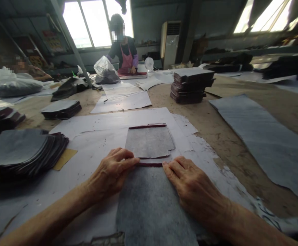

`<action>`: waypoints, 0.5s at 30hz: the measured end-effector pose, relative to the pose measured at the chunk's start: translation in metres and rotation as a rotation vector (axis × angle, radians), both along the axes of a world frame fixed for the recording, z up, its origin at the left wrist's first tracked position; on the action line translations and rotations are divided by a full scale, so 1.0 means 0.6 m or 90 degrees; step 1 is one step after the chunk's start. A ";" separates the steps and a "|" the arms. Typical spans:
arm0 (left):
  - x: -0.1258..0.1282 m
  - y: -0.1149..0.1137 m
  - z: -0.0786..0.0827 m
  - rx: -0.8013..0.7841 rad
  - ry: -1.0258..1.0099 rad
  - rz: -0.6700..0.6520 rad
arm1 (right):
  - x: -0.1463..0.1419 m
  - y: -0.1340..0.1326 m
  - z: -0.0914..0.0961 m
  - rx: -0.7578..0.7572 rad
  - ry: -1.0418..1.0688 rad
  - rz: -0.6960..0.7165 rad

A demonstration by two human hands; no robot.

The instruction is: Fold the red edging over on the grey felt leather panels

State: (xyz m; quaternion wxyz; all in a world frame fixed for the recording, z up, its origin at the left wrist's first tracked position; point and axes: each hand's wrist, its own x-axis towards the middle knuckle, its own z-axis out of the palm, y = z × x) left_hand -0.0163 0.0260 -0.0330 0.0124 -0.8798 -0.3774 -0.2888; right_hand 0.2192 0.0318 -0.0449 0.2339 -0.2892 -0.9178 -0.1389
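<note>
A grey-backed fabric piece lies in front of me, its far edge folded into a narrow maroon strip. My left hand is closed at the left end of that strip, thumb and fingers pinched together. At the right end my right hand is closed too, its fingertips pressing the fold. Just beyond the strip rests a smaller stack of grey pieces with a maroon fold along its far edge. White paper is spread underneath.
At the left stands a big stack of grey pieces beside a tan card. Farther off are a smaller stack and a tall maroon stack. A long grey sheet lies right. Across the table a person works near a plastic bag.
</note>
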 end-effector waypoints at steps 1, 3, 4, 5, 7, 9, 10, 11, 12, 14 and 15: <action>-0.010 0.003 0.000 0.003 -0.009 -0.008 | 0.000 0.000 0.000 0.011 -0.005 0.005; -0.025 0.007 -0.002 0.000 -0.021 -0.022 | 0.001 0.000 0.001 0.021 -0.010 0.014; -0.028 0.010 -0.003 0.000 -0.027 -0.029 | 0.002 0.001 0.001 0.018 -0.007 0.017; -0.030 0.012 -0.005 -0.002 -0.034 -0.035 | 0.004 0.002 0.001 0.011 0.000 0.019; -0.030 0.015 -0.009 -0.006 -0.050 -0.042 | 0.009 0.004 0.000 -0.007 0.027 0.017; -0.028 0.017 -0.011 -0.012 -0.065 -0.049 | 0.016 0.007 0.002 -0.028 0.062 0.010; -0.027 0.018 -0.011 -0.017 -0.070 -0.049 | 0.020 0.008 0.005 -0.035 0.078 0.007; -0.027 0.018 -0.012 -0.023 -0.071 -0.049 | 0.022 0.009 0.010 -0.034 0.090 0.001; -0.026 0.017 -0.012 -0.024 -0.070 -0.049 | 0.023 0.009 0.016 -0.020 0.099 -0.006; -0.026 0.014 -0.012 -0.011 -0.049 -0.053 | 0.016 0.009 0.029 0.041 0.104 -0.018; -0.026 0.012 -0.012 0.005 -0.031 -0.055 | 0.008 0.008 0.035 0.068 0.103 -0.017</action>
